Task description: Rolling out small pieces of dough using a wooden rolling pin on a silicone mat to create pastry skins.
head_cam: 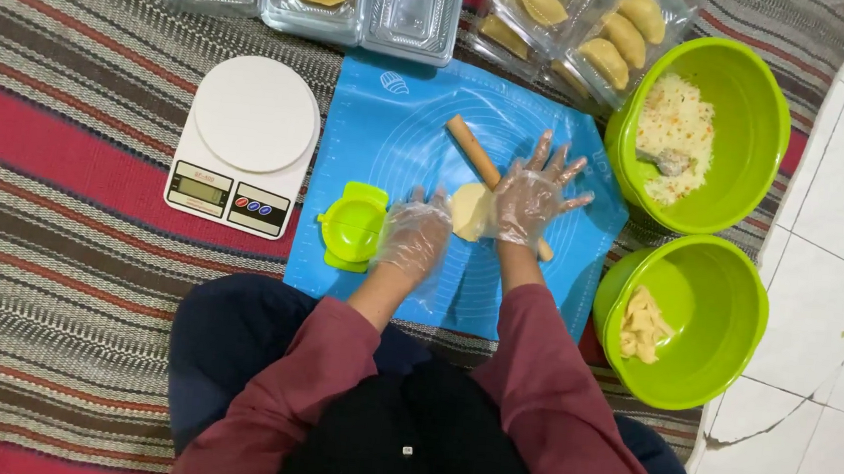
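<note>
Both my hands wear clear plastic gloves over a blue rolling mat (401, 125). My right hand (531, 195) lies flat with fingers spread on a wooden rolling pin (477, 154) that runs diagonally across the mat. A pale piece of dough (466, 210) lies under the pin between my hands. My left hand (414, 231) rests palm down next to the dough, fingers together. A green dumpling press (353, 227) sits shut just left of my left hand.
A white kitchen scale (247, 143) stands left of the mat. One green bowl (745, 82) holds rice-like filling and a spoon; another green bowl (723, 371) holds dough pieces. Clear plastic trays (410, 10) with folded pastries line the far edge. Striped rug, tiled floor right.
</note>
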